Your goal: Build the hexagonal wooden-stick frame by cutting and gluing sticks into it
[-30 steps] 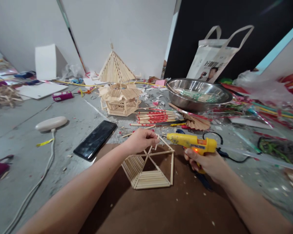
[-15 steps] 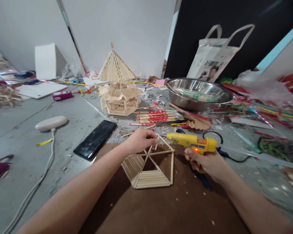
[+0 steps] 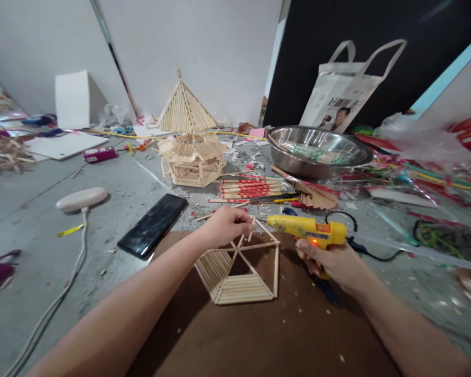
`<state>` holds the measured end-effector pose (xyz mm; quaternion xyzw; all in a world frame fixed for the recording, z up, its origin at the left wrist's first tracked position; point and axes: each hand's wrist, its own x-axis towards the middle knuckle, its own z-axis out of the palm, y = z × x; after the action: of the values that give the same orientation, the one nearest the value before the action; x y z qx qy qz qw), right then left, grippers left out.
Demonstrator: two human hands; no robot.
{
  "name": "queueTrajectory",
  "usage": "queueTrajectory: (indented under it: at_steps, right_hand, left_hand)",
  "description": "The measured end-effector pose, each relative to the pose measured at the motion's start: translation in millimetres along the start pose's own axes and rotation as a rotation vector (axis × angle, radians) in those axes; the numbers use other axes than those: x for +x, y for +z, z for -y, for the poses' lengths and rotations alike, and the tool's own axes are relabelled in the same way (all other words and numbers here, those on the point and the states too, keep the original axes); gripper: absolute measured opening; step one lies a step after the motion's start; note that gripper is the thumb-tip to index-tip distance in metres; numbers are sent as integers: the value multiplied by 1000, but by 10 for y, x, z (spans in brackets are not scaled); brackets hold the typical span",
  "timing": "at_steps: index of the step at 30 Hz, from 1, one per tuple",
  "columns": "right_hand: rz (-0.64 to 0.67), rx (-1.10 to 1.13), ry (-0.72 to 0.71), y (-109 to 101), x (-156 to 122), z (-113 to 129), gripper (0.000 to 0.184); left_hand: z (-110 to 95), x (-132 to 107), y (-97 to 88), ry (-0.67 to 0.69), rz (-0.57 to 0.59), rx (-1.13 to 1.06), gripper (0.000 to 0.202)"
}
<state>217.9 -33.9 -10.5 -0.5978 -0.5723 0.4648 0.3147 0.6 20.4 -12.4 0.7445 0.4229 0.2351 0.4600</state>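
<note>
My right hand (image 3: 329,262) grips a yellow hot glue gun (image 3: 298,226) by its handle, and an orange light glows on its body. Its nozzle points left, close to the fingertips of my left hand (image 3: 228,226). Those fingertips are pinched on a short wooden stick (image 3: 250,236), partly hidden by the fingers. Below them lies a six-sided frame of wooden sticks (image 3: 243,289) with spokes meeting in the middle. Rows of sticks fill its front and left sections; the other visible sections are open. My left hand covers its far left corner.
A brown board (image 3: 235,340) lies under the frame. Left of it are a black phone (image 3: 153,225) and a white corded device (image 3: 82,199). Behind stand a stick pavilion model (image 3: 194,162), its pointed roof (image 3: 186,110), red-marked sticks (image 3: 251,187) and a steel bowl (image 3: 317,166).
Hardly anything differs. The glue gun and both hands stay in nearly the same place, with a very slight shift of the whole view.
</note>
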Motion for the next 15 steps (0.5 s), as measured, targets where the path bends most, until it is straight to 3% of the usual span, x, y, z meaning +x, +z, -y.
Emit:
queueTrajectory:
  at_steps: [5, 10, 12, 15]
  right_hand:
    - [-16, -64, 10, -58, 0, 35, 31]
    - [-132, 145, -119, -329, 89, 14, 19]
    - [-210, 105, -119, -466, 150, -20, 17]
    - [-402, -68, -58, -641, 255, -107, 28]
  left_hand:
    - [-27, 0, -39, -35, -63, 1, 20]
    - [-45, -14, -47, -61, -69, 37, 19]
    - [-52, -21, -39, -66, -57, 26, 19]
    - [-67, -27, -36, -60, -38, 18, 20]
